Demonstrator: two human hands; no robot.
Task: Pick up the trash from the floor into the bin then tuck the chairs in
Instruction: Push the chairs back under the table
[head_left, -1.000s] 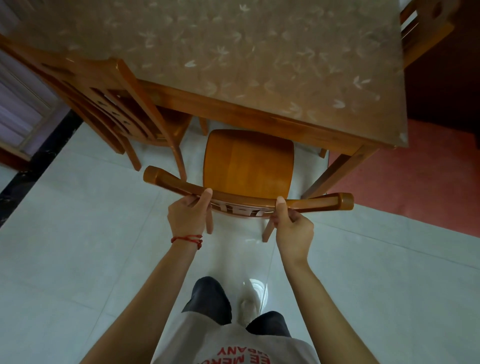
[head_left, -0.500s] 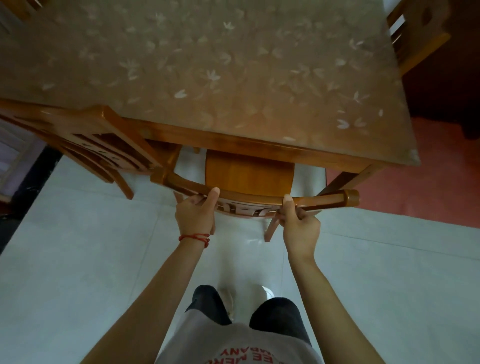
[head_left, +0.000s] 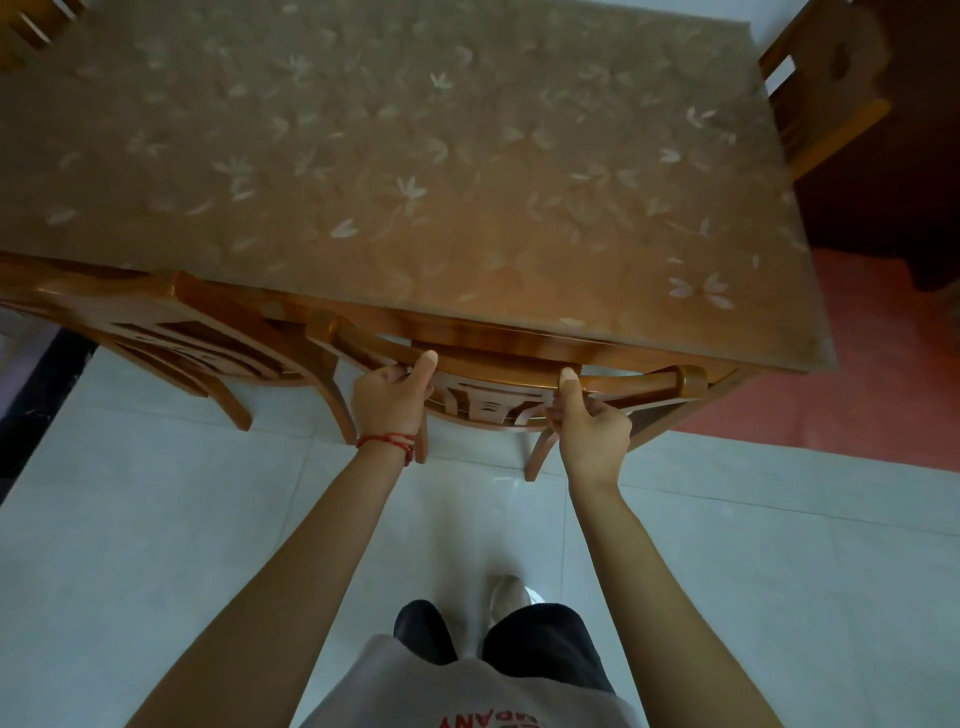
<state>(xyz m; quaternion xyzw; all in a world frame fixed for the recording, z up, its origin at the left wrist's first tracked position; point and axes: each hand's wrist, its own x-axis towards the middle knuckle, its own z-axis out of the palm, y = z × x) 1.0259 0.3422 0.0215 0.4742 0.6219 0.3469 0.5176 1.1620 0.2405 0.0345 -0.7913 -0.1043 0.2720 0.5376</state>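
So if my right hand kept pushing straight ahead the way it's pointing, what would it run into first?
Probably the wooden edge of the table. Your right hand grips the top rail of the chair, which already sits nearly against that edge, so rail and thumb would likely meet it first. Depth is hard to judge from above.

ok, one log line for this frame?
step: tucking chair | left hand: grips chair top rail | right hand: grips same rail | seat: hidden under table | neighbour chair: tucked

open tiled floor (head_left: 156, 545) behind, table edge (head_left: 519, 332) blocks ahead, second chair (head_left: 171, 332) crowding the left
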